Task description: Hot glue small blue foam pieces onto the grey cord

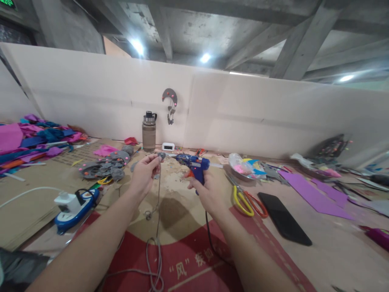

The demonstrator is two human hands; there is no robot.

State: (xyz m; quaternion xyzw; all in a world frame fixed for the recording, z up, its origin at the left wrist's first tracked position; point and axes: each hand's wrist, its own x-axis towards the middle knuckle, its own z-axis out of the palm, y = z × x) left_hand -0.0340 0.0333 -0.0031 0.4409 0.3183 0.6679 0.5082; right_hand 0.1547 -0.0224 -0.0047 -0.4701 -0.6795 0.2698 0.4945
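Centrally, grey felt piece (pixel 161 155) with limp grey cord (pixel 159 194) is pinched in the left hand (pixel 142 172) above the counter (pixel 334 251). It is probably light and floppy, best held at the top. At its 3 o'clock, the right hand (pixel 206 190) is wrapped round the glue gun (pixel 194 165) handle; nozzle likely hot.

The left hand (pixel 144 172) pinches a small grey piece (pixel 161 155) above the middle of the bench (pixel 334 247); a grey cord (pixel 158 202) hangs from it down onto the red mat (pixel 188 259) at the near edge; the right hand (pixel 206 188) grips a blue glue gun (pixel 194 165), its nozzle pointing left, just beside the grey piece; yellow-and-orange scissors (pixel 246 199) lie just right of that hand, with a black phone (pixel 284 218) beside them; purple sheets (pixel 310 190) spread toward the right edge; a bottle (pixel 149 132) stands at the far edge; grey felt pieces (pixel 106 167) lie near it; a blue-and-white power strip (pixel 75 205) sits toward the left edge.
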